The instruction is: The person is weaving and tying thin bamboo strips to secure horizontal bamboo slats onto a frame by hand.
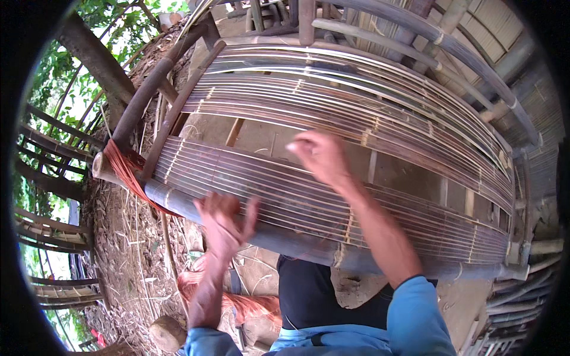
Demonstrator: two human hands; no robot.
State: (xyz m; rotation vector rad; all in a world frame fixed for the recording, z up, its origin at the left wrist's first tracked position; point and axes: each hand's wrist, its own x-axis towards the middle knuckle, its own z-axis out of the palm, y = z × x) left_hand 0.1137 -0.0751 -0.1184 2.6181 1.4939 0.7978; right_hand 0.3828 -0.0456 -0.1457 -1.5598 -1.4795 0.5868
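A long bamboo bench seat of thin dark slats (pixel 279 184), tied crosswise with pale lashings, spans the view in front of me. My left hand (pixel 224 222) is over the round front rail (pixel 297 246), with its thumb spread away from half-bent fingers; it is slightly blurred. Farther off and to the right, my right hand (pixel 322 155) hovers above the gap between two slat panels. Its fingers are pinched together, and whatever may be between them is too small to make out. A bundle of orange fibre strands (pixel 127 172) hangs over the rail's left end.
More orange strands (pixel 255 305) lie below, near my legs. Curved bamboo poles (pixel 409 24) form the bench's back, and a thick armrest (pixel 139 107) rises at left. Bamboo poles (pixel 516 302) are stacked at lower right. Dry leaves and shavings (pixel 127 255) litter the ground.
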